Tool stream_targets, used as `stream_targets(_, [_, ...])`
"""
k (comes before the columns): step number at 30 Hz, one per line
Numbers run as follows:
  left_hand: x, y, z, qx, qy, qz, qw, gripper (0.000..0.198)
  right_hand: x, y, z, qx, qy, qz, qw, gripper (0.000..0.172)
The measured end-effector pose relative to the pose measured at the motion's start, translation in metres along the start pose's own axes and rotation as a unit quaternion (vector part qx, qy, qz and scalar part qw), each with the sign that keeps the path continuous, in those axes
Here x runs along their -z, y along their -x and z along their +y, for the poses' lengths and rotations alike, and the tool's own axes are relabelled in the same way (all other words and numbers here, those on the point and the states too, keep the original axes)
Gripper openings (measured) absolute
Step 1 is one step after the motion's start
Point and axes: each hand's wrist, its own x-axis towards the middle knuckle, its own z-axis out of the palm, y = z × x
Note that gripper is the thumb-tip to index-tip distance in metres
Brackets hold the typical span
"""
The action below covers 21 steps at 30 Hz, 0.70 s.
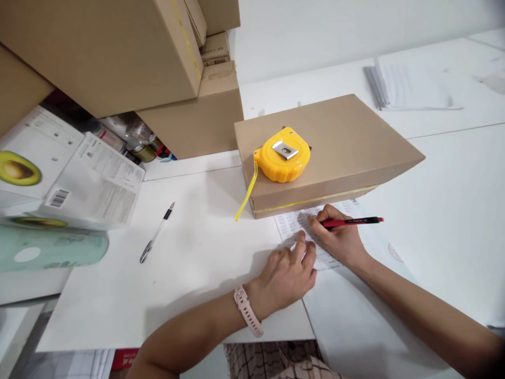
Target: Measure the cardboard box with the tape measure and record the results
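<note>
My right hand (340, 237) grips a red and black pen (353, 222), its writing end low over a printed sheet (290, 223). The pen's tip is hidden by the fingers. Beside it, my left hand (288, 273) rests on the lower left of the sheet, fingers apart and a little bent, holding nothing. Just beyond both hands lies a flat brown cardboard box (355, 137), covering the sheet's far edge. On the box's near left part sits a yellow tape measure (284, 156) with a yellow wrist strap hanging over the edge.
A clear pen with a black grip (158, 231) lies on the white table (197, 263) to the left. Cardboard boxes (118, 52) are stacked behind it. White boxes with avocado pictures (51, 163) stand at far left. Papers (418, 84) lie at the back right.
</note>
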Motion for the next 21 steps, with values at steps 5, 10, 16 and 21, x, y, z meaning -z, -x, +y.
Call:
stream_targets(5, [-0.0009,0.0002,0.0002,0.001,0.005,0.001,1.000,0.045,0.0001,-0.0003,0.0006,0.000,-0.004,0.005,1.000,0.034])
stream_targets(10, [-0.0007,-0.0012,-0.0003,0.001,0.007,-0.002,1.000,0.045,-0.0003,-0.0003,0.0021,-0.004,-0.009,0.009,1.000,0.034])
stream_targets(16, [-0.0010,-0.0006,0.0005,-0.003,0.009,-0.007,1.000,0.046,0.0003,-0.0002,-0.0001,-0.021,-0.004,0.019,1.000,0.034])
stream_targets(21, [-0.0014,0.0005,0.0007,-0.002,0.009,-0.009,1.000,0.046,0.0006,-0.0005,0.0007,-0.014,-0.014,0.014,1.000,0.034])
